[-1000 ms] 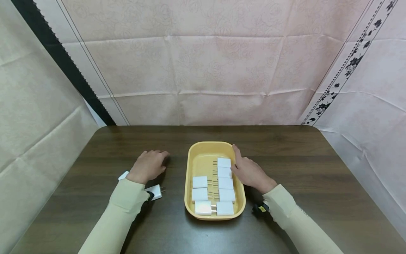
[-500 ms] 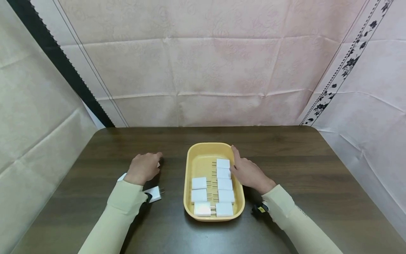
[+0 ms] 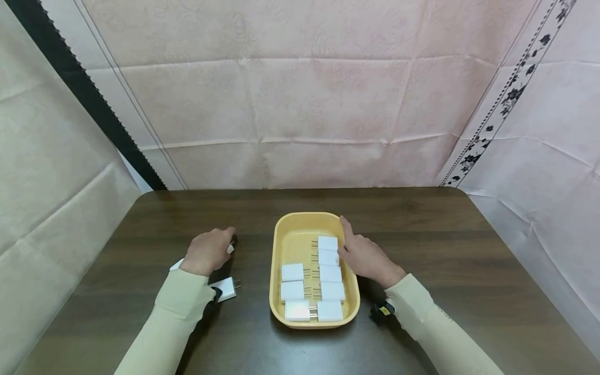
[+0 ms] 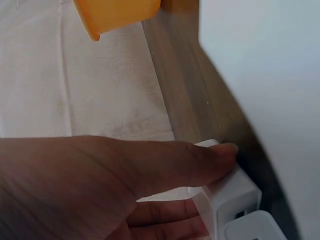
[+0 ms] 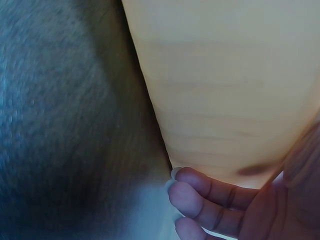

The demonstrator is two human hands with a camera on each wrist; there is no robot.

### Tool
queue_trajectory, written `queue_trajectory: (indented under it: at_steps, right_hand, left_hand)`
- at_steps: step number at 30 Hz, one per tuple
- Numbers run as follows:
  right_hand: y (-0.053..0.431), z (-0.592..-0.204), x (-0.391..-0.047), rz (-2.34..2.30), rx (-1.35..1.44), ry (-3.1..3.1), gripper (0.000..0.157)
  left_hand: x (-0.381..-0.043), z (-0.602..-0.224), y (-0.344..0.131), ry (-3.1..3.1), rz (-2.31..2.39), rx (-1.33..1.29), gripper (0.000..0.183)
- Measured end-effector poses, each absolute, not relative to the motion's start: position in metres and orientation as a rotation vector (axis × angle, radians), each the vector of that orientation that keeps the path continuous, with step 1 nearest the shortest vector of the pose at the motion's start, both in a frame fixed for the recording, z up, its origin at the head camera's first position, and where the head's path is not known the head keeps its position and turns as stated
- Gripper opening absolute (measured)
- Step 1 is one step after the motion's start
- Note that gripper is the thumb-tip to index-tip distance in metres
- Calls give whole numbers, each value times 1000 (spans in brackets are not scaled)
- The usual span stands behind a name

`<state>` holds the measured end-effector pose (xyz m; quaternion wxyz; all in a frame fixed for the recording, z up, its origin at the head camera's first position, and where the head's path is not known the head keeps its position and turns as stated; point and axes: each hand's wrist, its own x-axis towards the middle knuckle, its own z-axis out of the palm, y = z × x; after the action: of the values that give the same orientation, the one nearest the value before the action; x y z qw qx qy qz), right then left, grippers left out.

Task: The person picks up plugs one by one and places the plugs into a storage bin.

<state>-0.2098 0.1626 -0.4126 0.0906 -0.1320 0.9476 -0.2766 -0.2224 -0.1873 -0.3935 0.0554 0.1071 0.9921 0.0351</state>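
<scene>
In the head view my left hand [image 3: 206, 252] is over the left half of the table, its thumb and fingers pinching a white plug-in charger [image 3: 230, 249]. The left wrist view shows this charger [image 4: 232, 192] between thumb and fingers, a port slot on its end. Beneath that wrist lies another charger [image 3: 224, 289], prongs to the right; a further white piece [image 3: 176, 264] is mostly hidden behind the wrist. My right hand [image 3: 367, 258] holds the right side of a yellow tray [image 3: 300, 227]; in the right wrist view its fingertips [image 5: 185, 197] touch the tray's outer wall [image 5: 215, 85].
Two columns of white chargers stand in the tray: three at left [image 3: 292, 289], several at right [image 3: 330, 273], prongs facing inward. A brown wooden table [image 3: 422, 224] carries everything. Pale cloth [image 3: 304, 104] hangs behind and at both sides.
My left hand has drawn leftward, and the charger at its fingertips has come into sight. The right hand stays at the tray's side. The head view has shifted slightly.
</scene>
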Motion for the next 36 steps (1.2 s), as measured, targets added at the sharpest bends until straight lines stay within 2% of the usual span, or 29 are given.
queue_trajectory:
  at_steps: [9, 24, 36]
  right_hand:
    - [162, -413, -209, -823, -366, 2803, 75]
    - [162, -415, -208, -835, -361, 2799, 75]
    - [162, -415, -210, -843, -367, 2804, 75]
  left_hand:
    - [-221, -394, -187, 3031, 88, 359, 40]
    - [-224, -395, -182, 3155, -14, 474, 44]
    - [-223, -389, -172, 3232, 108, 534, 41]
